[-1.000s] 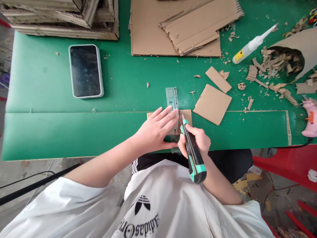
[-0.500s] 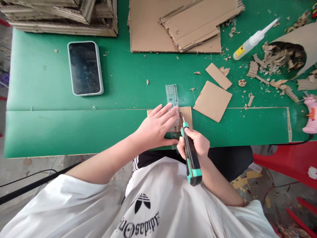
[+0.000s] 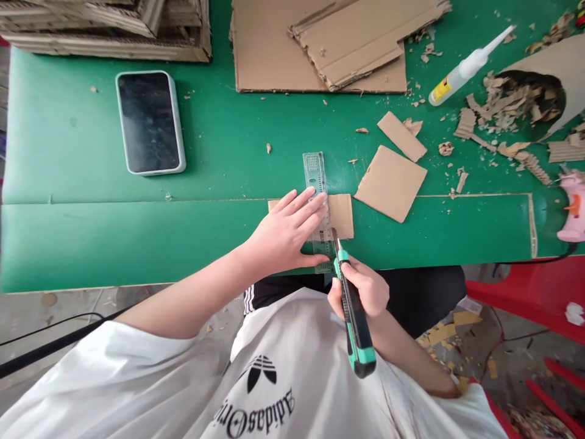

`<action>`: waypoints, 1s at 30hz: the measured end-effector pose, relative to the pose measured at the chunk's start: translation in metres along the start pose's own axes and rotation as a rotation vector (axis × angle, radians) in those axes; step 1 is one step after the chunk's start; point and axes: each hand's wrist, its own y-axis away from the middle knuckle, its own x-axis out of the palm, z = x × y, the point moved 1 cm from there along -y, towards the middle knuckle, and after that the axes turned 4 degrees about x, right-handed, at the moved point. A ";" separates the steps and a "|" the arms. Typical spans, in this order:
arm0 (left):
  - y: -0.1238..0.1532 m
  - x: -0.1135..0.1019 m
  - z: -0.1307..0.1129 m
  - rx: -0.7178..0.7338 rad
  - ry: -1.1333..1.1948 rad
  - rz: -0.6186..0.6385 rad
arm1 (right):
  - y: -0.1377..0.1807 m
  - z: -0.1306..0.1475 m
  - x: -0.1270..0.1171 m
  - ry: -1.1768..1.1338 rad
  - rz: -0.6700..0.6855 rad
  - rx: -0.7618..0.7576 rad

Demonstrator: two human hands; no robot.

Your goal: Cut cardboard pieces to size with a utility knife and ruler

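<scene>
My left hand (image 3: pixel 289 230) lies flat with its fingers stretched out, pressing a clear plastic ruler (image 3: pixel 313 167) onto a small piece of cardboard (image 3: pixel 342 214). The ruler lies across the cardboard, and my fingers hide part of both. My right hand (image 3: pixel 369 286) is wrapped round a black and teal utility knife (image 3: pixel 355 323). The knife's blade tip is at the cardboard's near edge, close along the ruler's right side.
A square cardboard piece (image 3: pixel 391 183) and a cardboard strip (image 3: pixel 402 136) lie to the right. Behind are larger cardboard sheets (image 3: pixel 260 55), a glue bottle (image 3: pixel 459 76) and a phone (image 3: pixel 150 122). A pink glue gun (image 3: pixel 572 207) and cardboard scraps (image 3: pixel 507 100) are at the right.
My right hand has drawn the utility knife toward my body along the ruler, from mid-cardboard to its near edge. My left hand stays on the ruler. The view has shifted slightly.
</scene>
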 end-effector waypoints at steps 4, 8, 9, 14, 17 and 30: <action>-0.001 -0.001 -0.001 -0.003 0.012 -0.001 | 0.011 -0.001 -0.005 -0.066 -0.008 0.001; 0.000 -0.002 0.000 -0.004 0.036 -0.002 | 0.017 -0.008 -0.009 -0.175 -0.107 -0.013; 0.000 -0.002 0.001 0.000 0.044 -0.006 | 0.017 -0.011 -0.008 -0.197 -0.135 -0.012; 0.003 -0.003 0.005 0.010 0.099 -0.044 | -0.005 -0.021 0.001 -0.211 -0.185 0.108; 0.004 -0.003 0.005 0.010 0.100 -0.043 | -0.025 -0.023 0.008 -0.150 -0.134 0.104; 0.002 -0.004 0.003 -0.007 0.112 -0.025 | -0.052 -0.011 0.019 0.107 0.186 0.184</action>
